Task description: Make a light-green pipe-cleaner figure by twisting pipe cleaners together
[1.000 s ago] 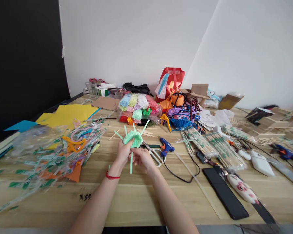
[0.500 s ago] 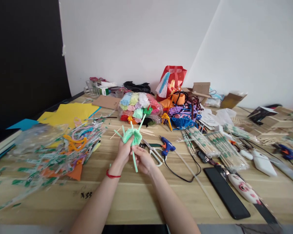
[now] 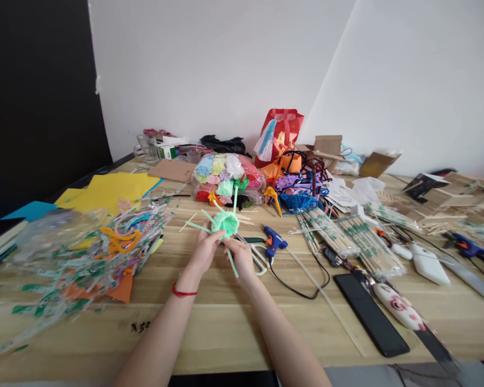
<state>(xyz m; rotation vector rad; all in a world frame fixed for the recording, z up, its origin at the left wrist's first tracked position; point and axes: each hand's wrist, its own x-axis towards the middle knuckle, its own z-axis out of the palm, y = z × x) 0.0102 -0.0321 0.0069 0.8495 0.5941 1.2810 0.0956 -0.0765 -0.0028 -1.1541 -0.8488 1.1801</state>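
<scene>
A mint-green pipe-cleaner piece (image 3: 225, 222), woven into a small round cup with several loose stems sticking out, is held up over the table in both hands. My left hand (image 3: 205, 251) closes on its lower left side, thumb at the rim. My right hand (image 3: 239, 258) pinches the lower right edge, beside a stem that hangs down toward me. The fingers behind the piece are hidden. Just right of my hands lie white-handled scissors (image 3: 260, 260), partly covered by my right hand, and a blue hot glue gun (image 3: 273, 242) with a black cord.
Plastic wrappers and pipe-cleaner scraps (image 3: 105, 252) spread across the left, near yellow sheets (image 3: 108, 188). Behind my hands sits a bag of colored pipe cleaners (image 3: 226, 180). To the right are packs of wooden sticks (image 3: 371, 244), a black phone (image 3: 371, 314) and a clear glue stick (image 3: 326, 301).
The green cup has turned in my hands, its opening now facing me more and its lower stem swung to the right. The view has shifted slightly.
</scene>
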